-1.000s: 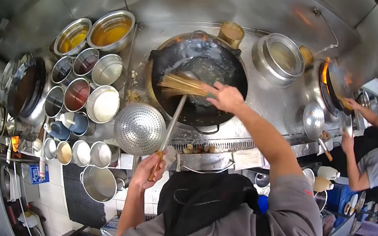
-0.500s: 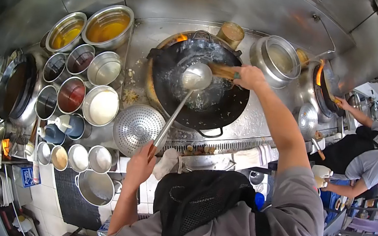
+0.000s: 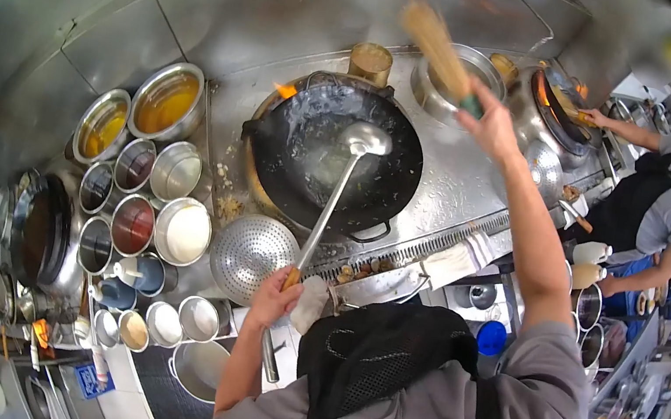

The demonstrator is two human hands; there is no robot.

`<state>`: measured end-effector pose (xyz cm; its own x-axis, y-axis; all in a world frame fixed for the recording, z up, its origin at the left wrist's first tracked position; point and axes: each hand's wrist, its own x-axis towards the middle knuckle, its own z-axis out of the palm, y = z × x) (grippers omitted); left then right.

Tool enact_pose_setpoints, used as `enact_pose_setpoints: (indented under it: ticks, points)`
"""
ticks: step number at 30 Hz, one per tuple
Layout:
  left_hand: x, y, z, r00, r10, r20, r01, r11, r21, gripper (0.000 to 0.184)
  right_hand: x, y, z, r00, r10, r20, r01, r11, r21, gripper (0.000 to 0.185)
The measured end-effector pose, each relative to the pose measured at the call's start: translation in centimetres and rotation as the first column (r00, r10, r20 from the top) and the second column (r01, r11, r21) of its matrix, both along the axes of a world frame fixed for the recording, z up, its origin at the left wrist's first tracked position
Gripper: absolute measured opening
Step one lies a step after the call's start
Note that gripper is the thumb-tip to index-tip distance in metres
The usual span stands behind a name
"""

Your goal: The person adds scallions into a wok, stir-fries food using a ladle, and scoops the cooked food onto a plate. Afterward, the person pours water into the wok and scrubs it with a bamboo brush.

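My left hand [image 3: 274,299] is closed round the handle of a long steel ladle [image 3: 327,204]. The ladle's bowl hangs over the black wok [image 3: 404,145], which has some wet, foamy liquid at its bottom. My right hand [image 3: 491,127] grips a bamboo wok brush [image 3: 436,42] by its green-banded end. That brush is raised with its bristles up and to the left, clear of the wok and above a steel pot [image 3: 426,92]. A perforated steel strainer [image 3: 254,258] lies to the left of the ladle's handle, below the wok.
Left of the wok stand two steel bowls of yellow oil [image 3: 165,103] and several seasoning pots [image 3: 182,233]. A flame [image 3: 285,91] shows at the wok's back left. A tin [image 3: 370,63] is behind it. At right, a co-worker [image 3: 663,211] works at another wok [image 3: 560,114].
My right hand has lifted the brush out of the wok, up and to the right. The ladle's bowl has shifted within the wok, and the whole view has turned slightly.
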<state>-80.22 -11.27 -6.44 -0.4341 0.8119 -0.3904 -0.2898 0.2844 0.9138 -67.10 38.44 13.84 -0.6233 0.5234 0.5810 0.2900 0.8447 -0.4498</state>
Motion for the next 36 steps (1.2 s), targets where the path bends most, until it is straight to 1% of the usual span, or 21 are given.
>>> enact_pose_setpoints:
  ticks: [1, 2, 4, 5, 8, 10, 13, 15, 16, 17, 18, 20, 22, 24, 26, 28, 29, 30, 32, 33, 36]
  points:
    - [0.7, -0.3, -0.8, 0.974, 0.031, 0.223, -0.05, 0.996, 0.079, 0.049, 1.7, -0.5, 1.4, 0.863, -0.064, 0.501, 0.056, 0.998, 0.032, 0.065]
    - [1.5, -0.2, -1.0, 0.899, 0.042, 0.437, -0.115, 0.983, 0.144, 0.048, 3.0, -0.2, 1.7, 0.871, -0.081, 0.484, 0.073, 0.997, 0.035, 0.065]
    - [2.7, 0.2, 1.1, 0.904, -0.019, 0.428, -0.086, 0.971, 0.224, 0.048, 5.1, 1.0, 2.4, 0.401, -0.065, 0.914, -0.118, 0.986, 0.122, 0.059]
    - [3.3, 0.5, 1.7, 0.891, -0.019, 0.454, -0.117, 0.956, 0.269, 0.048, 6.7, 1.8, 3.3, 0.424, -0.076, 0.902, -0.104, 0.986, 0.132, 0.059]
    - [4.7, 1.7, 3.8, 0.889, -0.022, 0.457, -0.154, 0.926, 0.344, 0.048, 12.0, 1.5, 9.5, 0.79, -0.124, 0.601, 0.023, 0.985, 0.174, 0.063]
    - [5.9, 2.3, 4.7, 0.962, 0.135, 0.237, -0.209, 0.924, 0.321, 0.048, 14.6, 1.5, 13.3, 0.943, -0.107, 0.315, 0.055, 0.984, 0.17, 0.063]
    - [8.0, 2.7, 4.7, 0.981, 0.19, -0.045, -0.169, 0.94, 0.297, 0.058, 17.1, -1.4, 16.8, 0.981, -0.152, 0.116, 0.145, 0.987, 0.066, 0.064]
    - [10.1, 2.9, 5.6, 0.95, 0.194, -0.244, -0.133, 0.96, 0.246, 0.065, 18.5, -2.1, 15.2, 0.964, -0.177, -0.196, 0.073, 0.892, -0.445, 0.067]
    - [10.9, 3.0, 4.9, 0.952, 0.177, -0.251, -0.114, 0.962, 0.248, 0.065, 18.1, -2.0, 10.9, 0.924, -0.156, -0.348, 0.159, 0.987, -0.022, 0.066]
    - [11.7, 3.2, 4.8, 0.887, 0.173, -0.427, -0.087, 0.973, 0.214, 0.062, 18.6, -2.6, 9.7, 0.974, -0.016, -0.227, 0.072, 0.967, 0.242, 0.063]
    - [12.6, 2.9, 4.6, 0.795, 0.156, -0.586, -0.068, 0.983, 0.169, 0.061, 21.1, -2.4, 9.4, 0.938, -0.015, 0.347, -0.067, 0.972, 0.223, 0.06]
    - [14.7, 1.6, 5.5, 0.797, 0.103, -0.595, -0.058, 0.994, 0.094, 0.058, 24.1, -2.3, 10.4, 0.492, -0.21, 0.845, -0.076, 0.956, 0.282, 0.061]
    - [16.7, 0.6, 6.6, 0.65, 0.061, -0.758, 0.017, 0.995, 0.094, 0.058, 28.9, 1.1, 10.3, 0.443, -0.205, 0.873, -0.123, 0.951, 0.285, 0.06]
    - [18.1, -0.1, 6.1, 0.737, -0.008, -0.676, 0.015, 1.0, 0.005, 0.058, 33.4, 1.8, 12.5, 0.653, -0.27, 0.708, 0.083, 0.954, 0.288, 0.062]
    - [19.5, -0.4, 5.0, 0.723, -0.06, -0.688, 0.033, 0.998, -0.052, 0.057, 36.8, 2.6, 12.1, 0.944, -0.186, 0.273, 0.128, 0.968, 0.217, 0.065]
    - [20.8, 0.0, 4.0, 0.717, -0.072, -0.693, 0.043, 0.997, -0.06, 0.057, 37.6, 1.2, 9.4, 0.985, -0.142, 0.099, 0.132, 0.987, 0.096, 0.066]
    - [21.5, 0.6, 4.1, 0.727, -0.1, -0.679, 0.071, 0.995, -0.071, 0.057, 38.8, 2.1, 7.3, 0.96, 0.046, 0.275, -0.116, 0.964, 0.241, 0.069]
    - [22.1, 1.2, 4.2, 0.734, -0.123, -0.667, 0.098, 0.992, -0.075, 0.057, 38.9, -0.1, 7.3, 0.649, -0.119, 0.752, -0.059, 0.977, 0.205, 0.067]
    - [23.1, 2.1, 3.9, 0.765, -0.113, -0.634, 0.11, 0.993, -0.045, 0.058, 40.6, 3.1, -0.2, 0.238, -0.306, 0.922, -0.173, 0.92, 0.35, 0.046]
    - [23.3, 2.7, 3.3, 0.787, -0.152, -0.598, 0.136, 0.988, -0.072, 0.057, 42.6, 2.4, -1.0, 0.277, -0.215, 0.937, -0.171, 0.948, 0.268, 0.041]
    - [24.6, 5.8, 0.1, 0.802, -0.145, -0.58, 0.161, 0.987, -0.023, 0.054, 47.5, -0.2, -2.9, 0.691, -0.203, 0.694, 0.148, 0.979, 0.139, 0.071]
